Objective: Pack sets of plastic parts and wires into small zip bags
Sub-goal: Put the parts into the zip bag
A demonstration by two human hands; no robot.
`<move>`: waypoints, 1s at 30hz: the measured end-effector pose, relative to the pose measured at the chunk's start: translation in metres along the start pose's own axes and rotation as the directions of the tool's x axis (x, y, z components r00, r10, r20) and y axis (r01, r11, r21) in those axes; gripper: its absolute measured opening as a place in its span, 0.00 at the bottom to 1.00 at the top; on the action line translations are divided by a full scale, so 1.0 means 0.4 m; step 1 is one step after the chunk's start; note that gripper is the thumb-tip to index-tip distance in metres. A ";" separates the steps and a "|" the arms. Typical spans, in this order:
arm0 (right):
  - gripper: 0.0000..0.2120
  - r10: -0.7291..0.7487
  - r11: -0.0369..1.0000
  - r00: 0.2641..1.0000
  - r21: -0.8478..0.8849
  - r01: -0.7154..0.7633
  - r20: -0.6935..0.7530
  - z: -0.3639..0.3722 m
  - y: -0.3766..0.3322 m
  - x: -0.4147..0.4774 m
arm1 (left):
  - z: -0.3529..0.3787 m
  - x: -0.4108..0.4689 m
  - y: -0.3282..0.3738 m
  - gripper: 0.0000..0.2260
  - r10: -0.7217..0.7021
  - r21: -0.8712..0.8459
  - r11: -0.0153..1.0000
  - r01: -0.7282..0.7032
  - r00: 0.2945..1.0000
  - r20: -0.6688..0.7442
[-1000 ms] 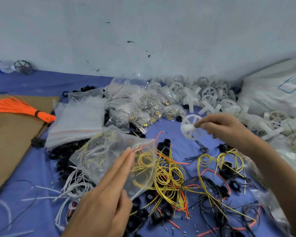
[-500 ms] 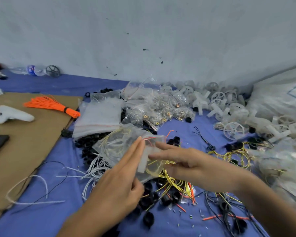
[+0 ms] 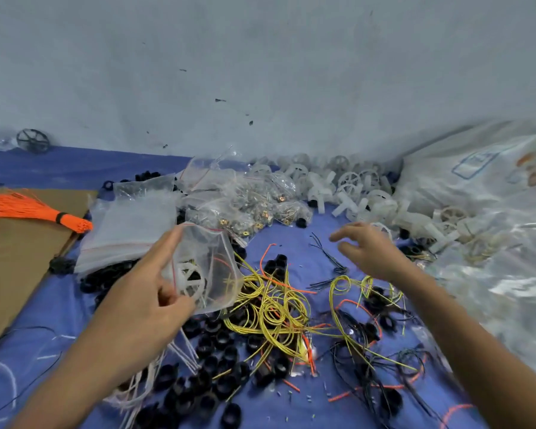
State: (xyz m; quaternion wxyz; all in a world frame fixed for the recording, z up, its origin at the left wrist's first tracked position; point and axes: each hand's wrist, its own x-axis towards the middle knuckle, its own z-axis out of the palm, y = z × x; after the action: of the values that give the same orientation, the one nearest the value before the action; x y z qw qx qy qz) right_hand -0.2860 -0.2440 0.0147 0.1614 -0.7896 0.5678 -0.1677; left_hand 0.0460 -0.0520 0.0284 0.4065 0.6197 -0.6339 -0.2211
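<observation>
My left hand [image 3: 149,292] pinches a small clear zip bag [image 3: 212,261] with a red seal line, held above the blue cloth. Inside the bag lie a white plastic wheel [image 3: 190,278] and thin wires. My right hand [image 3: 365,249] hovers to the right of the bag, fingers loosely spread, holding nothing. Below both hands lies a tangle of yellow wires [image 3: 273,308], with orange and black wires [image 3: 325,252] mixed in. Black plastic rings [image 3: 217,376] are scattered under the bag. White plastic wheels [image 3: 350,187] are heaped at the back.
A stack of empty zip bags [image 3: 130,224] lies left of the bag. Filled small bags [image 3: 248,205] pile behind it. An orange wire bundle [image 3: 28,209] rests on brown cardboard [image 3: 10,261] at the left. Large white sacks [image 3: 489,193] fill the right side. A wall rises behind.
My right hand has put the white wheel into the bag and drawn away to the right, now empty. My left hand has kept holding the bag.
</observation>
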 end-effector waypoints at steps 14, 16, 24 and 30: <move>0.14 0.183 0.976 0.979 -0.106 -0.192 -0.085 -0.022 0.166 0.062 | 0.045 -0.026 -0.022 0.46 0.010 0.070 0.997 -0.016 0.996 0.092; 0.12 0.106 0.992 0.994 -0.071 -0.106 -0.003 -0.050 0.110 0.026 | 0.047 -0.027 -0.017 0.45 0.009 0.081 0.997 -0.020 0.991 0.131; 0.09 -0.400 0.832 0.825 0.536 0.143 0.400 -0.129 -0.165 -0.207 | 0.086 -0.061 -0.006 0.42 0.112 0.163 0.978 -0.131 0.986 0.120; 0.09 -0.386 0.859 0.853 0.473 0.194 0.351 -0.027 -0.312 -0.244 | 0.091 -0.084 0.009 0.45 0.122 0.216 0.960 -0.181 0.958 0.261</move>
State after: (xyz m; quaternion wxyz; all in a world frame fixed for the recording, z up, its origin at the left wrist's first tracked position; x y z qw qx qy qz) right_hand -0.2151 -0.1140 0.0720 0.4222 -0.8311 0.3383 -0.1288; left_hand 0.0116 -0.0271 0.0021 0.2639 0.5809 -0.7471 -0.1866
